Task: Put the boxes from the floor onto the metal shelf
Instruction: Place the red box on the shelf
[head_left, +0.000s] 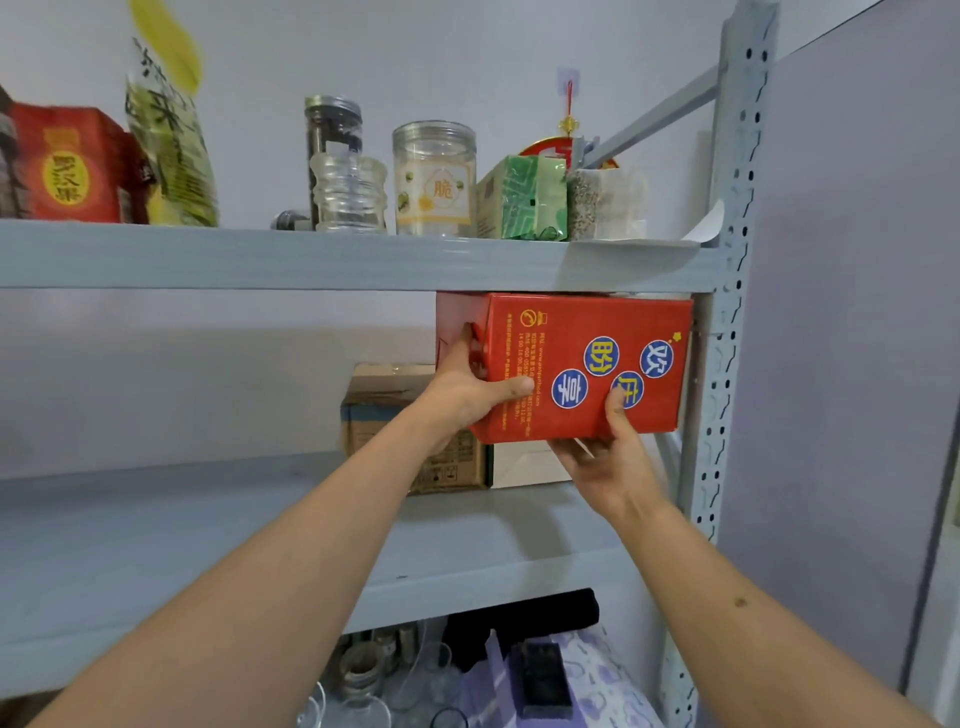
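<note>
A red box (576, 343) with blue round labels is held up at the right end of the grey metal shelf (218, 530), just under the upper shelf board (311, 260). It sits over a white box (524, 465), whether touching it I cannot tell. My left hand (467, 387) grips its left side, thumb across the front. My right hand (605, 457) holds its bottom edge from below, thumb up on the front face. A brown cardboard box (384, 410) stands behind, left of the white one.
The upper shelf carries a red packet (67, 161), a green bag (171, 150), clear jars (434, 176), and a green box (524, 197). The perforated shelf post (727, 291) stands right of the red box. Glassware (363, 680) and a patterned bag (587, 680) lie below.
</note>
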